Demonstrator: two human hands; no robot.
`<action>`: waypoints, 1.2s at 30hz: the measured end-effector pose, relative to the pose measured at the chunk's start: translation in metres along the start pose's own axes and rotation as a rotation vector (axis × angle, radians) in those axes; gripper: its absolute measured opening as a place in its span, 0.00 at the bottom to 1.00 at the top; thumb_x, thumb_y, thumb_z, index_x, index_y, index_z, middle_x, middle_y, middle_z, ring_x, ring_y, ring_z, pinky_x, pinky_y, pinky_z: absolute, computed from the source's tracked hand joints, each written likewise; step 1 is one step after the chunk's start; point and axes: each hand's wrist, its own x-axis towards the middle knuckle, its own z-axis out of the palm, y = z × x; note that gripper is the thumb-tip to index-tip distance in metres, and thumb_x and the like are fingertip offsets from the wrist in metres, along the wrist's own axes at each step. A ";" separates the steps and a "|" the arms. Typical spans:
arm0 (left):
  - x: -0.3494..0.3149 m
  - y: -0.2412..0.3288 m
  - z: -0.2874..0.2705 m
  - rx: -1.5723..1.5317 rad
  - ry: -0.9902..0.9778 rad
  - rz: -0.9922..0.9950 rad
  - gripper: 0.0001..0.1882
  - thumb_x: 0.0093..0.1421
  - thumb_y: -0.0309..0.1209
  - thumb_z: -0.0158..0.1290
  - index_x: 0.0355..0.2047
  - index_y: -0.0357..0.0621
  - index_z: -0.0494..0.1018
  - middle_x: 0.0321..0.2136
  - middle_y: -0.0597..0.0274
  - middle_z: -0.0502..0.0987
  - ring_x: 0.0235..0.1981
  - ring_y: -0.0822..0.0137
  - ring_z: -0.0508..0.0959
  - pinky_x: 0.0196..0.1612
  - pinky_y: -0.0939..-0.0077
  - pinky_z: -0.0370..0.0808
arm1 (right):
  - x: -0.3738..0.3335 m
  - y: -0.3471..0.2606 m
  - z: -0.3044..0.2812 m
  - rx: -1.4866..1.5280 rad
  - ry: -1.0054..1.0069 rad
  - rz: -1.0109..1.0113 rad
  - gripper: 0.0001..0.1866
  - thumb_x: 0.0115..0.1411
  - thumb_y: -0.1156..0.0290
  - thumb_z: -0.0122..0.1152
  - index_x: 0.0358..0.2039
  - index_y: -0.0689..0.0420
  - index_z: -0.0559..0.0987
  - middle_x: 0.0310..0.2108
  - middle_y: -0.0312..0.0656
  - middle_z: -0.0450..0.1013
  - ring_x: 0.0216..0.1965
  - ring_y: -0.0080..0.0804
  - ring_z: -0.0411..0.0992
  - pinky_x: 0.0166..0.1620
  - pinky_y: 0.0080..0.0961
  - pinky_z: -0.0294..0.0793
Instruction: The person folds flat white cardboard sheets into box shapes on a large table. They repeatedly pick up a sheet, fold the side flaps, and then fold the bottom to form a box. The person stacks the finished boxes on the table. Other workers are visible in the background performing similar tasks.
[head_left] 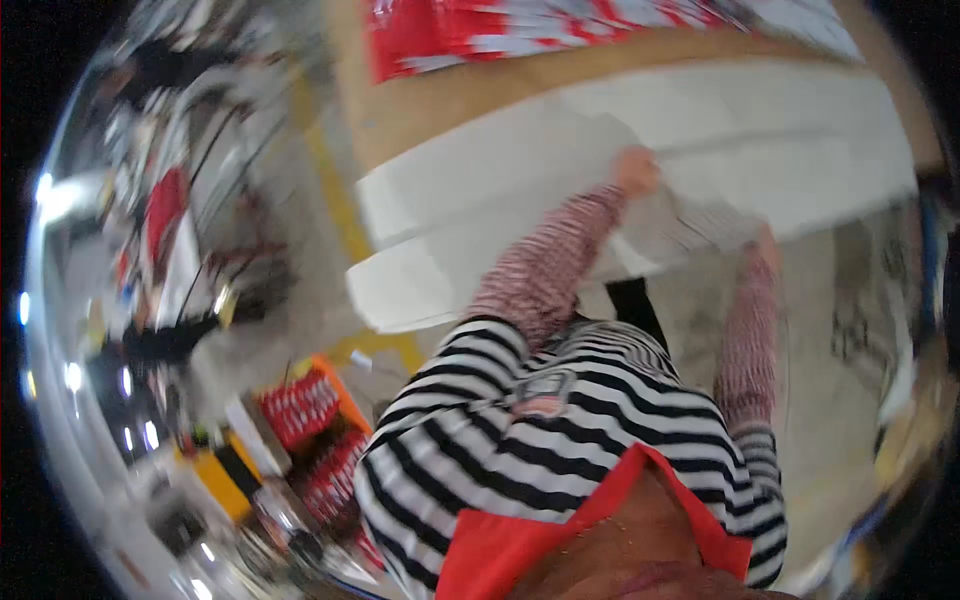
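Observation:
A thin pale grey piece point(692, 222), like a fabric or a plastic film, stretches between my two hands over the near edge of a long white sheet point(480, 200). My left hand point(638, 170) is closed at the piece's upper left, above the white sheet. Lower and to the right, my right hand point(765, 248) is closed at the piece's other end, by the sheet's near edge. Motion blurs the fingers and the piece, so its exact kind is unclear.
Red and white packages point(500, 32) lie along the far side of the brown table top point(390, 125). Boxes of red packages point(300, 408) stand on the left near a yellow and black container point(228, 478). A yellow floor line point(330, 185) runs left of the table; other people work beyond it.

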 end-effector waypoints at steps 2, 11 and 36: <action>0.027 0.010 -0.010 0.107 -0.070 0.061 0.16 0.48 0.42 0.54 0.26 0.40 0.75 0.27 0.50 0.76 0.30 0.51 0.75 0.34 0.61 0.71 | 0.025 -0.006 0.012 -0.016 0.107 -0.032 0.21 0.58 0.59 0.57 0.40 0.68 0.73 0.34 0.43 0.73 0.21 0.23 0.60 0.24 0.24 0.63; 0.039 0.069 -0.008 0.050 -0.121 0.062 0.15 0.48 0.41 0.58 0.26 0.39 0.76 0.24 0.53 0.77 0.28 0.56 0.76 0.34 0.66 0.72 | 0.121 -0.013 -0.032 -0.349 0.213 -0.114 0.20 0.56 0.61 0.61 0.36 0.69 0.74 0.26 0.42 0.73 0.13 0.22 0.57 0.18 0.24 0.60; 0.034 0.017 -0.069 0.387 0.281 0.241 0.09 0.50 0.30 0.49 0.30 0.39 0.74 0.33 0.49 0.73 0.37 0.52 0.72 0.40 0.58 0.70 | -0.057 0.001 -0.030 0.637 0.108 0.180 0.41 0.59 0.39 0.33 0.65 0.53 0.45 0.67 0.41 0.37 0.66 0.36 0.38 0.65 0.40 0.38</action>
